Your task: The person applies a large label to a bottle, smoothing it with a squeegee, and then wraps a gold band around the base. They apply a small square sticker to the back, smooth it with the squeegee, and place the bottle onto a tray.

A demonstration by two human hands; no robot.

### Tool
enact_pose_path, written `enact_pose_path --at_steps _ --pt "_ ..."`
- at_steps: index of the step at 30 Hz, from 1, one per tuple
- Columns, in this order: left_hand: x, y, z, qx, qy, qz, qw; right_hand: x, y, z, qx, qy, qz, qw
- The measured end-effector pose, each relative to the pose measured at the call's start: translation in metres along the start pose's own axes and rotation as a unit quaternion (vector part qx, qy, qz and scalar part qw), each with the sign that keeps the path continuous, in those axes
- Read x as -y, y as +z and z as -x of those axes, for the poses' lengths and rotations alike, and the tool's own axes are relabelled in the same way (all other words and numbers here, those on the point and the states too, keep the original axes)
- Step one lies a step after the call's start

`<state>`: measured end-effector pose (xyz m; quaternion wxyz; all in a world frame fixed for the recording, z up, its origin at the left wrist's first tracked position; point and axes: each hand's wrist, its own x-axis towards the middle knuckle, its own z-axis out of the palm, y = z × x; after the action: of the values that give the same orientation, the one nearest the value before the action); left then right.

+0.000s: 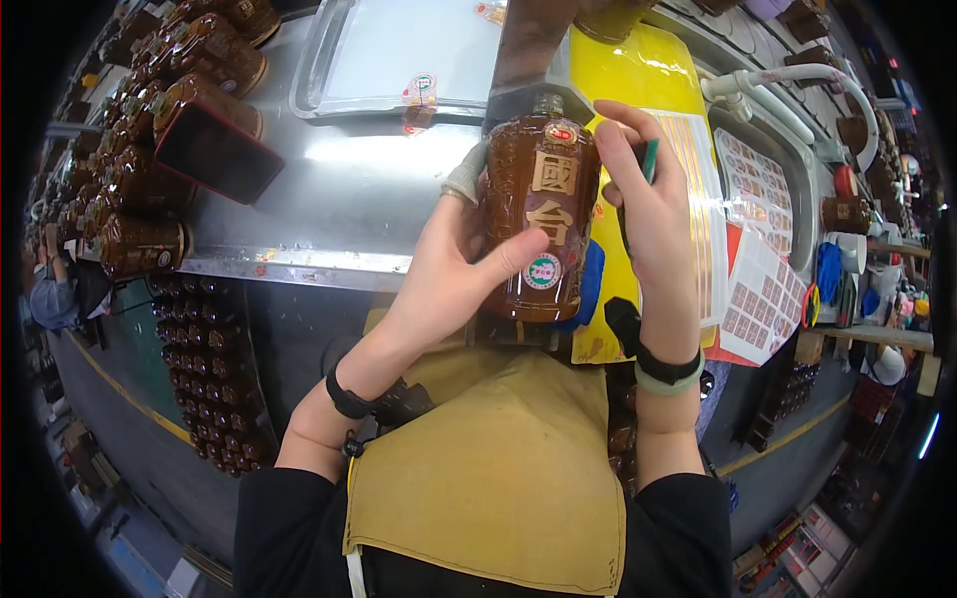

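A brown glass bottle (pixel 518 204) stands nearly upright in front of me, with large gold characters, a red emblem near its shoulder and a round white-and-green sticker (pixel 542 271) low on its front. My left hand (pixel 449 264) is closed around its left side, thumb across the lower front; a pale cloth cover (pixel 464 176) wraps one fingertip. At the bottle's upper right is my right hand (pixel 653 199), its fingers curled around a slim tool with a green end (pixel 650 159). Its index finger and thumb are by the bottle's shoulder; whether they touch it I cannot tell.
A yellow sheet (pixel 638 75) lies under strips and label sheets (pixel 763 304) on the right. White pipe (pixel 788 75) curves beyond. At left, a dark phone (pixel 219 149) leans against brown bottles (pixel 145 244) on the metal table (pixel 329 189). A white tray (pixel 399 50) sits behind.
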<state>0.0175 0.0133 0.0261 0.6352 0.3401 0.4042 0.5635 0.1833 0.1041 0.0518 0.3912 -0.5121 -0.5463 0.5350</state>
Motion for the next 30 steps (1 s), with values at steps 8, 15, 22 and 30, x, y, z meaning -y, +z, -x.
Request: enact_pose_path --at_steps 8,15,22,30 --pt "0.004 -0.003 -0.007 -0.022 0.002 0.007 1.0 -0.027 0.0 0.05 0.012 0.017 -0.01 1.0" --pt "0.004 -0.001 -0.007 -0.031 0.005 -0.012 0.999 -0.027 0.006 0.051 0.005 0.024 -0.039 0.999" --pt "0.004 -0.001 -0.007 -0.026 0.002 0.001 1.0 -0.032 0.005 0.051 0.004 0.007 -0.034 0.999" --pt "0.007 0.002 -0.007 -0.046 0.006 -0.02 0.999 -0.031 0.004 0.052 0.012 0.02 -0.035 0.999"
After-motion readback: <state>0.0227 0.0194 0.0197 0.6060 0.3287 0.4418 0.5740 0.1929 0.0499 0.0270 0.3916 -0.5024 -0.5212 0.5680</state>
